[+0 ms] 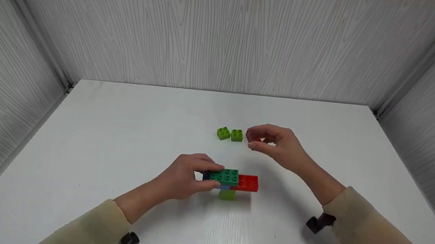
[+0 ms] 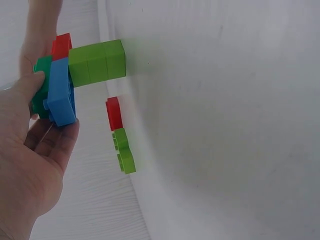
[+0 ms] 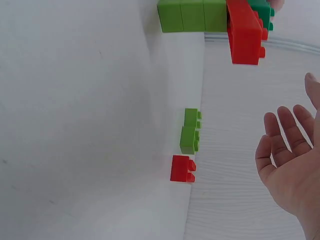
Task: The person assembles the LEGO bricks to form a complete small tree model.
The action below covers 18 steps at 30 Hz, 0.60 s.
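Observation:
My left hand [image 1: 182,177] grips the left end of a toy brick structure, thumb on the near side and fingers on the far side. On top is a dark green brick [image 1: 227,177]. Below it, a red brick [image 1: 250,184] sticks out to the right and a blue brick [image 2: 61,92] to the left. A column of light green bricks [image 2: 97,63] stands under them on the table. My right hand [image 1: 282,145] hovers, loosely curved and holding nothing, over a loose red brick [image 3: 180,169], partly hiding it in the head view.
Two loose light green bricks, one turned [image 1: 223,133] and one straight [image 1: 237,135], lie left of the loose red brick, beyond the structure. The white table [image 1: 118,127] ends at a grey wood-grain panel [image 1: 227,37], with more panels at both sides.

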Available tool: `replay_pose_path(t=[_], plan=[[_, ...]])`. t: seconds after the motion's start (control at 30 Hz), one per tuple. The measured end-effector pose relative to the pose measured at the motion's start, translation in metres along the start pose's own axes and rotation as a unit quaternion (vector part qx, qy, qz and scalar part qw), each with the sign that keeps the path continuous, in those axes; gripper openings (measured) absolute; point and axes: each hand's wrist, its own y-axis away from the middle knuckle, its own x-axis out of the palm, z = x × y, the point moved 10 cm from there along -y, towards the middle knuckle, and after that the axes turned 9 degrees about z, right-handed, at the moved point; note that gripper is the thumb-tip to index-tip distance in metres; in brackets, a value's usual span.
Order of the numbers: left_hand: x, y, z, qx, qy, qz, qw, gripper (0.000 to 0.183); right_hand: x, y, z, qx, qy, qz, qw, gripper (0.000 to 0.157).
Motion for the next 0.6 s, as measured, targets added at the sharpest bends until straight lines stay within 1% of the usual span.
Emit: replay_pose_path(t=[0.1, 0.2, 0.27, 0.43, 0.6], plan=[[0.001, 0.000, 0.001, -0.005, -0.001, 0.002, 1.0000, 0.039, -0.011, -0.012, -0.006, 0.011, 0.002, -0.007, 1.000, 0.037], [0.001, 0.000, 0.001, -0.013, -0.001, 0.003, 0.9999, 0.039, -0.019, -0.025, -0.017, 0.034, 0.021, -0.011, 0.999, 0.040], [0.001, 0.000, 0.000, -0.014, -0.003, 0.003, 0.9999, 0.039, -0.023, -0.033, -0.025, 0.048, 0.024, -0.009, 0.999, 0.041], [0.001, -0.001, 0.000, -0.019, -0.010, 0.008, 0.9997, 0.040, -0.027, -0.052, -0.050, 0.080, 0.028, -0.006, 0.996, 0.040], [0.001, -0.002, 0.001, -0.022, -0.014, 0.012, 0.9996, 0.041, -0.026, -0.065, -0.078, 0.122, 0.020, -0.006, 0.992, 0.041]])
